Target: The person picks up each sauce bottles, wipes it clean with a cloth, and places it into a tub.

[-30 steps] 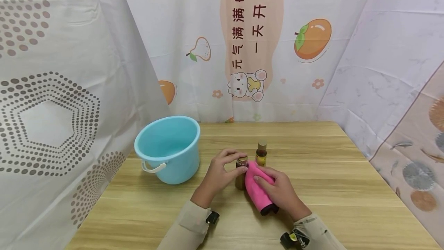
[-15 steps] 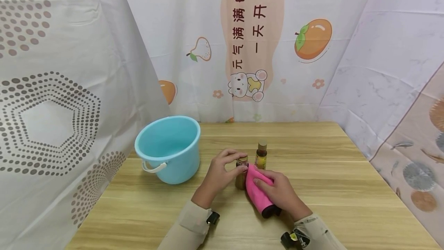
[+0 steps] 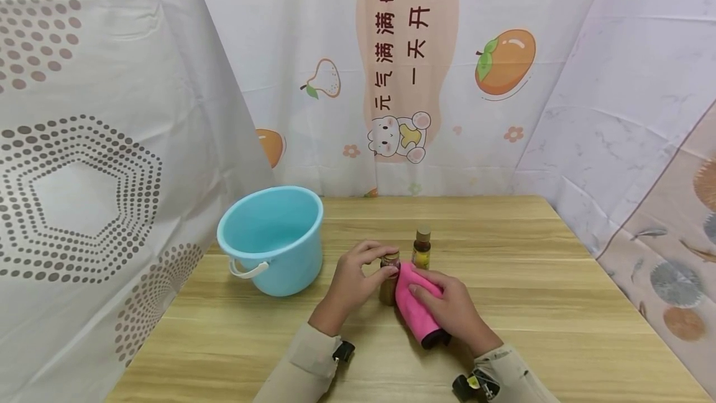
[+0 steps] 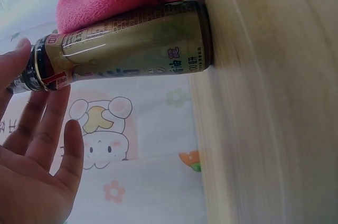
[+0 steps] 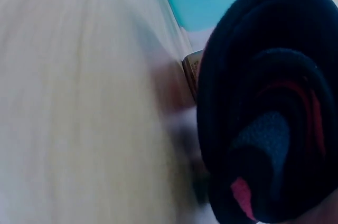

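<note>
Seen from where I stand, the left hand [image 3: 352,282] pinches the neck of a glossy golden-brown cylindrical bottle [image 4: 137,44], thumb on one side and fingers on the other. The bottle stands upright on the light wood-grain table [image 3: 503,254], its base in contact with the surface. The right hand [image 3: 453,306] grips a rolled bright-pink plush cloth with black edging [image 3: 416,306]; the cloth lies against the bottle's side. A slim dark-brown bottle with a yellow label and gold cap [image 3: 422,254] stands upright just behind the cloth, its lower part hidden; contact between the two cannot be determined. A round light-blue plastic bucket [image 3: 293,266] with a white handle [image 3: 248,272] stands on the table, to the left of the left hand
</note>
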Action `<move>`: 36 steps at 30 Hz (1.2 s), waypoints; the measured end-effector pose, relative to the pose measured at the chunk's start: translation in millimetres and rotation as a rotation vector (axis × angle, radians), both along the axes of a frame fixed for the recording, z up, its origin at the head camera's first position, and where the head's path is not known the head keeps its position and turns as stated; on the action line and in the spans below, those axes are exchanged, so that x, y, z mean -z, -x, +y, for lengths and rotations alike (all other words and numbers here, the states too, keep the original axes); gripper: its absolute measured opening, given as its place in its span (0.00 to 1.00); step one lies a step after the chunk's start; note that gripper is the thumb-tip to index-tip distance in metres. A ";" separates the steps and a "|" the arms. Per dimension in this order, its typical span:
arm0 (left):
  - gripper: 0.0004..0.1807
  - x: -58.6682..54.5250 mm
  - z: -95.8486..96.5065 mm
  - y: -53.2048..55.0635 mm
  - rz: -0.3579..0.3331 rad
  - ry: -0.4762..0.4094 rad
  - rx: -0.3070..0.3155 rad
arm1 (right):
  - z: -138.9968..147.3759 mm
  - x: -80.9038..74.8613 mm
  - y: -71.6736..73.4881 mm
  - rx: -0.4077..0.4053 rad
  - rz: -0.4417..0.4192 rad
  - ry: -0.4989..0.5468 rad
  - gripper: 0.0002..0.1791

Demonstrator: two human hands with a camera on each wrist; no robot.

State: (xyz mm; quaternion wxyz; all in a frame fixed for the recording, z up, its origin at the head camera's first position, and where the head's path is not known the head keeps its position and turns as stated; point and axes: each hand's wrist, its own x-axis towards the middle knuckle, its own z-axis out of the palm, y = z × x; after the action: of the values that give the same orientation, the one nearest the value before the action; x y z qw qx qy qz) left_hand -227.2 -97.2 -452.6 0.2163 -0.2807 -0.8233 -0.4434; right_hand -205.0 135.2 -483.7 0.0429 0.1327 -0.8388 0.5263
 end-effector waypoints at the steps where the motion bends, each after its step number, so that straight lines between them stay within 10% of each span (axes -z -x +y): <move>1: 0.18 0.3 -0.3 0.3 0.004 0.000 0.003 | 0.0 -0.1 -0.1 -0.001 0.003 0.006 0.22; 36: 0.20 -0.6 -1.2 -0.8 -0.108 -0.067 0.096 | 0.8 0.7 1.0 -0.032 0.149 0.084 0.20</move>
State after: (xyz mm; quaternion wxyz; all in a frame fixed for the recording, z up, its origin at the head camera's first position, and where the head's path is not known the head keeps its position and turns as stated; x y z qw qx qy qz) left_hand -226.5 -98.4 -452.0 0.1593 -0.2880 -0.8041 -0.4951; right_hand -205.9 136.0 -484.3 0.1026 0.1829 -0.8082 0.5504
